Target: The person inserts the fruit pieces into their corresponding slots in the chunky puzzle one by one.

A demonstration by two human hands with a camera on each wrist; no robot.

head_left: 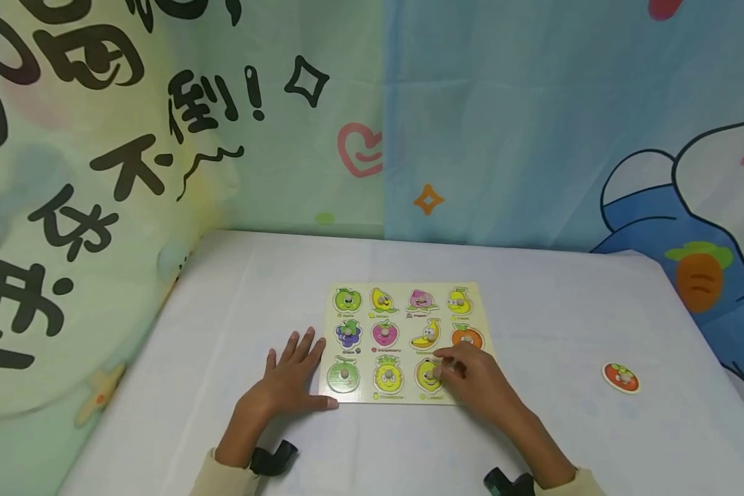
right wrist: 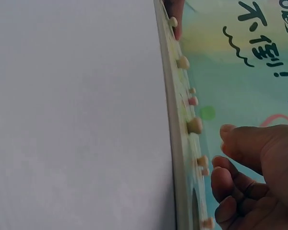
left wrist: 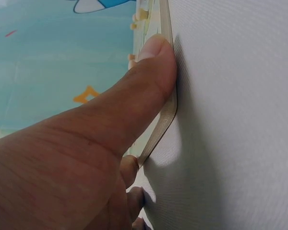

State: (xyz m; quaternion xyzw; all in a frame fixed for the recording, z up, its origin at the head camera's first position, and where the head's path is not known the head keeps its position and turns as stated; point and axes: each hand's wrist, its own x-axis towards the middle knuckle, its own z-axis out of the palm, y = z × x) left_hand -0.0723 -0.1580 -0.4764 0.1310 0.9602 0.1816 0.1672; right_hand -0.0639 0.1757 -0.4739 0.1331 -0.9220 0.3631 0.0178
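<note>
A pale wooden fruit puzzle board (head_left: 366,399) lies flat on the table, its knobbed fruit pieces set in rows. My left hand (head_left: 288,386) rests at the board's left side with fingers spread; its thumb (left wrist: 151,62) lies along the near edge by the corner. Over the bottom row hovers my right hand (head_left: 474,379), fingertips by the yellow lemon piece (head_left: 426,374). In the right wrist view, the loosely bent fingers (right wrist: 240,143) stand apart from the wooden knob (right wrist: 195,125) and hold nothing. This hand hides the board's lower right corner.
A red tomato piece (head_left: 621,378) lies on the white tablecloth (head_left: 564,310) to the right of the board. Printed cloth backdrops (head_left: 502,138) rise behind the table and along its left side.
</note>
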